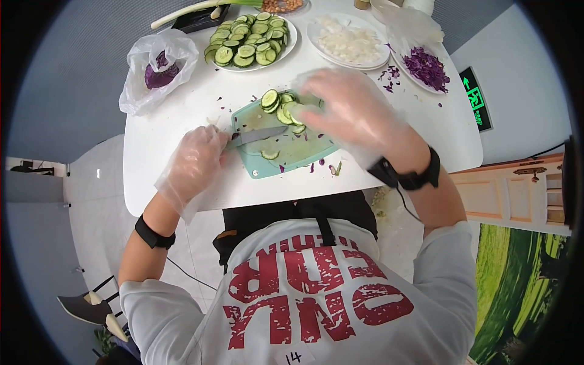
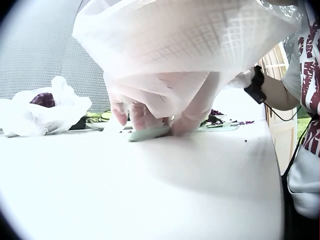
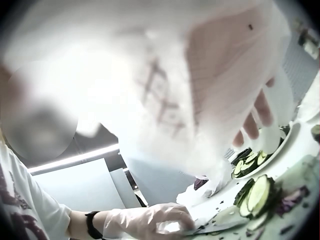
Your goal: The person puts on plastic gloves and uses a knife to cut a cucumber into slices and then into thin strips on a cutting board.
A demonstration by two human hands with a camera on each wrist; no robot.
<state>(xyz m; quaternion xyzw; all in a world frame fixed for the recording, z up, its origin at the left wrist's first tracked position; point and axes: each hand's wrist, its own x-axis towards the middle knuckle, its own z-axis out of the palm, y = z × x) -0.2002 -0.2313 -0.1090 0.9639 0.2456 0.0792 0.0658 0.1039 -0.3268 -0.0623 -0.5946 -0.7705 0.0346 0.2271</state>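
Both hands wear clear plastic gloves. My left hand grips the handle of a knife, mostly hidden by the fingers. The blade lies flat over the pale green cutting board, pointing right. A small pile of cucumber slices sits on the board's far part, beyond the blade. My right hand is over the board's right side, its fingers loosely extended and thumb side close to the pile. In the right wrist view, its fingers hang apart with nothing between them, and cucumber slices stand stacked below.
Beyond the board stand a plate of cucumber slices, a plate of white slices and shredded purple cabbage. A plastic bag with purple cabbage is at left. A green onion lies across a black tray. Purple scraps dot the table.
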